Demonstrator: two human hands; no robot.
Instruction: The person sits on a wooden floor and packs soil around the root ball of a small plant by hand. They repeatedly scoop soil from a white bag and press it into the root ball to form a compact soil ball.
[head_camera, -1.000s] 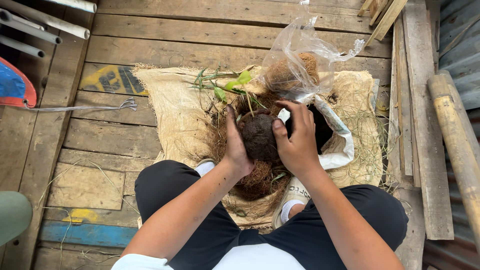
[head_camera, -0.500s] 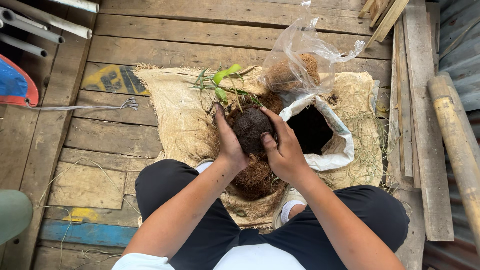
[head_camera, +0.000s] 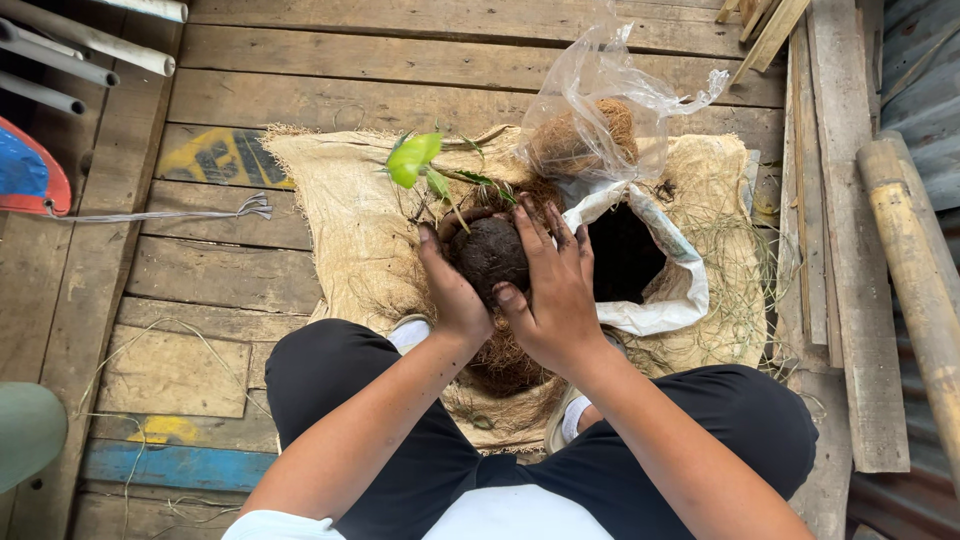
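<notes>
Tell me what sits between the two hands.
In the head view, a dark soil ball with a small green-leafed plant sits between the left hand and right hand; both hands cup it.

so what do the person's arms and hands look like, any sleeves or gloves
No gloves: both hands are bare. The left hand and right hand are smeared with dark soil, mostly on the fingers. Both forearms are bare too, with white short sleeves just showing at the bottom edge. No rings, watch or bands can be seen.
</notes>
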